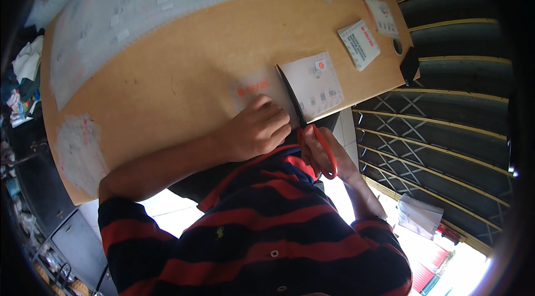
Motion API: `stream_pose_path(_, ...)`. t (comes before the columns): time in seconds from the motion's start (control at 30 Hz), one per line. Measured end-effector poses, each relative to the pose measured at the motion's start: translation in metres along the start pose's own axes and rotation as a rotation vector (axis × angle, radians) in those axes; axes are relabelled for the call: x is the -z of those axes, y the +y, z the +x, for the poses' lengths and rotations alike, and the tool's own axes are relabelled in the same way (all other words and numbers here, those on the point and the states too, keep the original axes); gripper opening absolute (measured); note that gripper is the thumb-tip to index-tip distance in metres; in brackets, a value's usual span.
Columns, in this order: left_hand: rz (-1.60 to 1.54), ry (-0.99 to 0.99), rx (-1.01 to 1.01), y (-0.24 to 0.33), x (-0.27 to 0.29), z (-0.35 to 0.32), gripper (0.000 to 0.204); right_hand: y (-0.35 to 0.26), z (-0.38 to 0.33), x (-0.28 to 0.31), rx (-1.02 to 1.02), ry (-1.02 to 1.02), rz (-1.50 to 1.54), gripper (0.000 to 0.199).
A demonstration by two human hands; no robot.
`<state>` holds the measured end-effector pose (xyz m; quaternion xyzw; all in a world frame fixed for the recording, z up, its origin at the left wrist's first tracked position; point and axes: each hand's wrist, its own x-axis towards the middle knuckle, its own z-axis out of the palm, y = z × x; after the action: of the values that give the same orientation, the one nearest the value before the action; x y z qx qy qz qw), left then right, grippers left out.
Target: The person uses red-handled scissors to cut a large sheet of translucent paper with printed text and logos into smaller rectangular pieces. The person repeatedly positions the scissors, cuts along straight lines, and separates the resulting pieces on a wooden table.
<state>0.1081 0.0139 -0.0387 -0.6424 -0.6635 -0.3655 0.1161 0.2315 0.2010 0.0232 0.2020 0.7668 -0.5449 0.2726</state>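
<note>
My right hand (320,154) grips a pair of scissors (332,165) by their red handles. Their dark blades point away from me over a thin, pale printed sheet (319,95) at the near edge of the table. To the right of the blades the sheet looks pale and opaque; its left part seems see-through with red print. With curled fingers, my left hand (263,129) rests on that left part, just beside the blades. Its fingertips are hidden, but it appears to hold the sheet's near edge.
The wooden table (178,78) has a large translucent sheet (139,11) along its far side. Two small printed pieces (359,45) lie at the right, near a round hole (397,46). Another cloudy plastic piece (81,154) lies at the left. A folding metal gate (434,123) stands right of the table.
</note>
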Motion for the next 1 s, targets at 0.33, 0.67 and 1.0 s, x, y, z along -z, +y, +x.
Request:
stream_pose_path(0.33,0.087,-0.018,0.147,0.002,-0.001,0.003,0.017,-0.004,0.001,0.004,0.002,0.0,0.082,0.076)
stream_pose_path(0.67,0.169,-0.1,0.394,0.01,-0.002,0.035,0.067,0.04,-0.015,0.009,0.357,0.14,0.326,0.071)
stream_pose_path(1.0,0.332,-0.034,0.309,0.029,-0.044,0.004,0.029,0.032,-0.001,0.041,0.677,0.027,0.518,0.077)
